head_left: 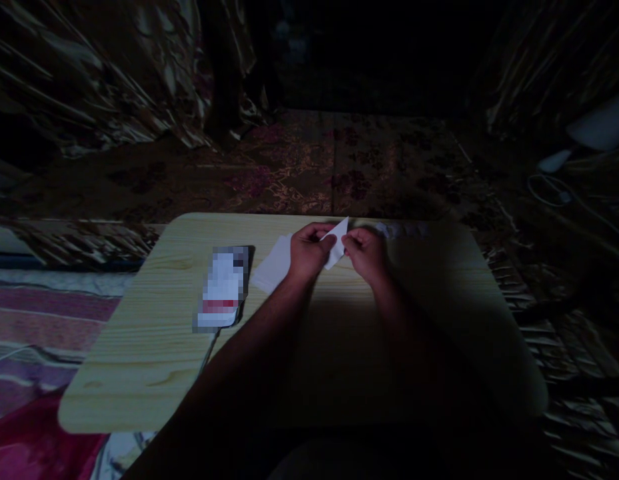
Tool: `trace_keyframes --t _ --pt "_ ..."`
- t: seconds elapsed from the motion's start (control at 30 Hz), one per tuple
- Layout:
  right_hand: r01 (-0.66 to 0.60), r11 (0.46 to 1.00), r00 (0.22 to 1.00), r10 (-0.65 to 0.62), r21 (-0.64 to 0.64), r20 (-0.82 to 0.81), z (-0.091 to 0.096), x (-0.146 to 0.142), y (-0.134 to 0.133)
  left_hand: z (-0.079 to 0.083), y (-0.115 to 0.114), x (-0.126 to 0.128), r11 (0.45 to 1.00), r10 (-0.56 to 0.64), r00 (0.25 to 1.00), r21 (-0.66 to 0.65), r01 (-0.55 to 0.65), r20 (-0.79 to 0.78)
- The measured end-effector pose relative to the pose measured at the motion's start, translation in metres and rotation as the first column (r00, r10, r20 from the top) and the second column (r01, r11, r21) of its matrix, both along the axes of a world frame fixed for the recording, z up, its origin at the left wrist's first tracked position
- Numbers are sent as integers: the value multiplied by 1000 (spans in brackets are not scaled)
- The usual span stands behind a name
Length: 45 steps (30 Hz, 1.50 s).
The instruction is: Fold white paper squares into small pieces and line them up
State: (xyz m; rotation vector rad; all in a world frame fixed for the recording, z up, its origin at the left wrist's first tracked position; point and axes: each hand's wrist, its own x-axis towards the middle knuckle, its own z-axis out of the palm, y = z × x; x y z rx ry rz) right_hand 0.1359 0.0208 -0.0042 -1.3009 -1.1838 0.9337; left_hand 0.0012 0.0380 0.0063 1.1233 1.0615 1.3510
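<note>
A small white folded piece of paper [338, 241] with a pointed corner is held just above a light wooden table [154, 347]. My left hand [307, 252] pinches its left side with the fingers closed. Its right edge is pinched by my right hand [368, 253], fingers curled. Behind my left hand, white paper sheets [272, 267] lie flat on the table.
A phone [222, 288] with a lit screen lies on the table's left, a cable running from its near end. Patterned fabric covers the floor beyond. A white cable [549, 190] lies at the right. The room is dark.
</note>
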Motion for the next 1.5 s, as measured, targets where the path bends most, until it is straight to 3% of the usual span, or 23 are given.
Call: trace_keyframes --t 0.27,0.7,1.07,1.23,1.37,1.5 --pt "-7 1000 999 7 13 36 0 -1 0 2 0 0 1000 25 999 -3 -25 27" --pt "-50 997 964 33 61 265 -4 -4 -1 2 2 -2 993 117 991 10 -118 70" --pt "-81 996 961 73 20 266 2 -4 -6 1 4 -3 990 139 987 5 -140 85" --pt "-94 995 980 85 45 179 5 -4 -7 4 3 -2 994 106 989 -30 -103 107" --pt "-36 999 999 36 29 11 5 -2 -5 6 -1 0 1000 -12 998 -28 13 66" --pt "-4 999 1000 5 41 -30 5 1 -4 7 -3 1 999 -47 999 -19 47 22"
